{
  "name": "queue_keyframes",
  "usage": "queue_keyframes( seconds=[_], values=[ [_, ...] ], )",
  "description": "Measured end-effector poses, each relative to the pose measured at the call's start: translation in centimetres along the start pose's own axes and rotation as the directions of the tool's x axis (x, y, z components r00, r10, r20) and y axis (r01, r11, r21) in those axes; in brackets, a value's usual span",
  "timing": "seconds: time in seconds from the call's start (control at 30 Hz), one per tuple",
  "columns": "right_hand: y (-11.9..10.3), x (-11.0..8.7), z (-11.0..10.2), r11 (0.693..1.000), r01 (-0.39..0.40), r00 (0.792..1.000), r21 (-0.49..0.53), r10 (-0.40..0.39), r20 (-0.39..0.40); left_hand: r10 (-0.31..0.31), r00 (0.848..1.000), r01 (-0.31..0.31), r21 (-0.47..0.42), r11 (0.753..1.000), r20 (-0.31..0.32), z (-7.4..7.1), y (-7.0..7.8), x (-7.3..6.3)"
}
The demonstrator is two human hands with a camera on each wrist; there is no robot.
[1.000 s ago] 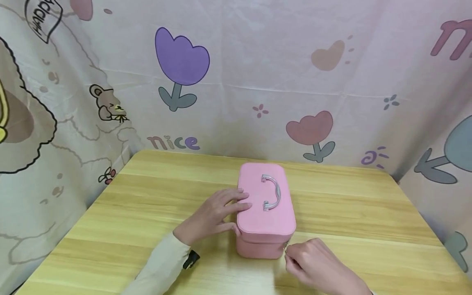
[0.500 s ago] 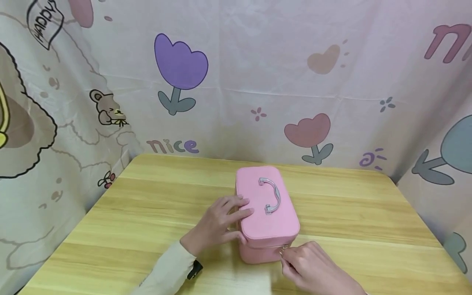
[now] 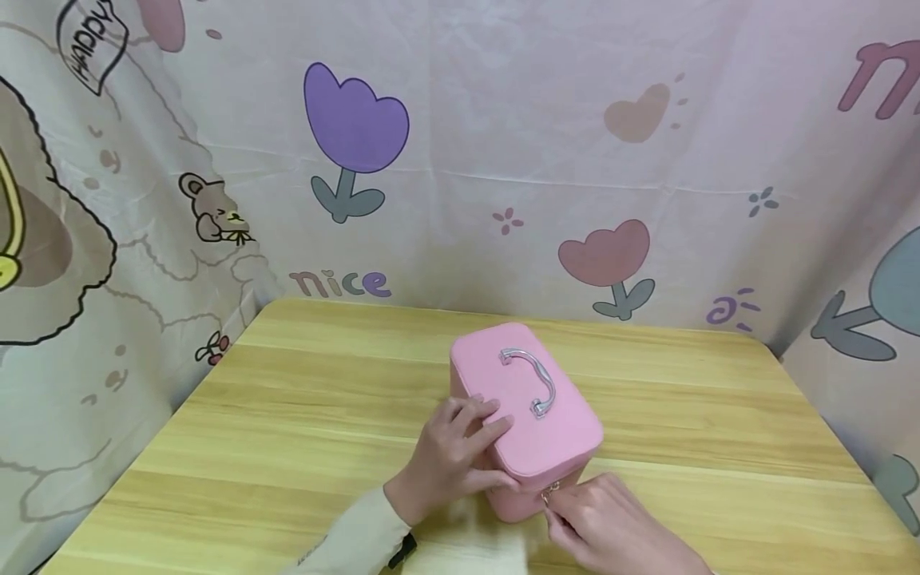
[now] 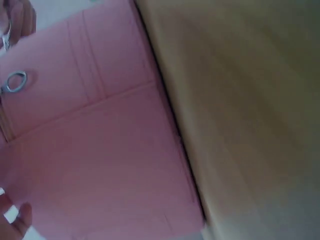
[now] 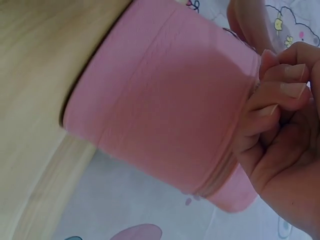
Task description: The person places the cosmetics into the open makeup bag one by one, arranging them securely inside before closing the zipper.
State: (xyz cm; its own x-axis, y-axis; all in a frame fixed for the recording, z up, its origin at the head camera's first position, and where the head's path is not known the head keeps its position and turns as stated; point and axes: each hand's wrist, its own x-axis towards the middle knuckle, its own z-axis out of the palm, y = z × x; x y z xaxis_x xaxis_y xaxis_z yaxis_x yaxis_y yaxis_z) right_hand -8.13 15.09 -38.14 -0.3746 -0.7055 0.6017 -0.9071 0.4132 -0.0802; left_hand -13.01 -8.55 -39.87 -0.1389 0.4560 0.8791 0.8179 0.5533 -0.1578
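Note:
A pink zippered case (image 3: 496, 379) with a silver carry handle (image 3: 546, 379) on its lid sits on the wooden table, turned at an angle. Spread over the lid's left edge, my left hand (image 3: 456, 455) rests its fingers on top, with the thumb along the near side. At the near right corner my right hand (image 3: 621, 523) pinches a small metal zipper pull (image 3: 548, 491). Another pull's ring (image 4: 16, 81) hangs from the zipper in the left wrist view. The right wrist view shows the curled right fingers (image 5: 280, 95) beside the zipper line.
Wooden tabletop (image 3: 316, 383) surrounds the case on all sides. A printed curtain (image 3: 474, 136) with tulips and bears hangs behind the table and along its sides. A black strap (image 3: 404, 551) shows at my left wrist.
The case has turned counterclockwise, its near end swinging right and its far end left. My left hand has moved right with it; the right hand, on the pull, has shifted slightly left.

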Motion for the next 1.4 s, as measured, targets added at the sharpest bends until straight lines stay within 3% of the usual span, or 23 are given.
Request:
queue_keyframes(
  seconds=[0.2,0.37,0.57,0.67,0.83,1.0,1.1,1.2,1.4],
  values=[
    [-0.3,0.0,0.1,1.000,-0.021,1.000,-0.013,0.021,0.023,-0.037,0.999,0.038,0.042,0.998,-0.034,0.6,1.4,0.2],
    [-0.3,-0.1,0.0,0.999,-0.038,0.998,-0.008,0.038,0.049,-0.052,0.999,0.053,0.051,0.997,-0.014,0.5,1.7,0.4],
    [-0.2,-0.5,-0.6,0.995,-0.091,0.990,0.033,0.087,0.115,-0.043,0.995,0.036,0.073,0.997,0.089,-0.5,1.4,1.0],
    [-0.1,-0.6,-0.8,0.992,-0.118,0.984,0.041,0.112,0.136,-0.035,0.989,0.030,0.036,0.999,0.144,-1.0,0.7,1.3],
    [0.1,-0.8,-1.3,0.985,-0.165,0.975,0.053,0.155,0.159,-0.076,0.973,0.094,-0.071,0.993,0.217,-1.2,-0.3,1.0],
    [0.0,-0.7,-2.0,0.981,-0.174,0.976,0.087,0.159,0.150,-0.176,0.937,0.222,-0.123,0.967,0.303,-1.0,-1.7,0.0],
    [0.1,-0.6,-2.4,0.980,-0.168,0.979,0.108,0.154,0.132,-0.205,0.926,0.260,-0.139,0.956,0.318,-1.0,-2.6,-0.2],
    [0.3,-0.6,-2.7,0.987,-0.138,0.988,0.086,0.130,0.085,-0.186,0.937,0.231,-0.126,0.965,0.294,-1.0,-3.2,-0.1],
    [0.7,-0.7,-2.5,0.996,-0.089,0.996,0.028,0.088,0.029,-0.147,0.975,0.155,-0.034,0.987,0.167,-0.8,-3.1,0.5]
  ],
)
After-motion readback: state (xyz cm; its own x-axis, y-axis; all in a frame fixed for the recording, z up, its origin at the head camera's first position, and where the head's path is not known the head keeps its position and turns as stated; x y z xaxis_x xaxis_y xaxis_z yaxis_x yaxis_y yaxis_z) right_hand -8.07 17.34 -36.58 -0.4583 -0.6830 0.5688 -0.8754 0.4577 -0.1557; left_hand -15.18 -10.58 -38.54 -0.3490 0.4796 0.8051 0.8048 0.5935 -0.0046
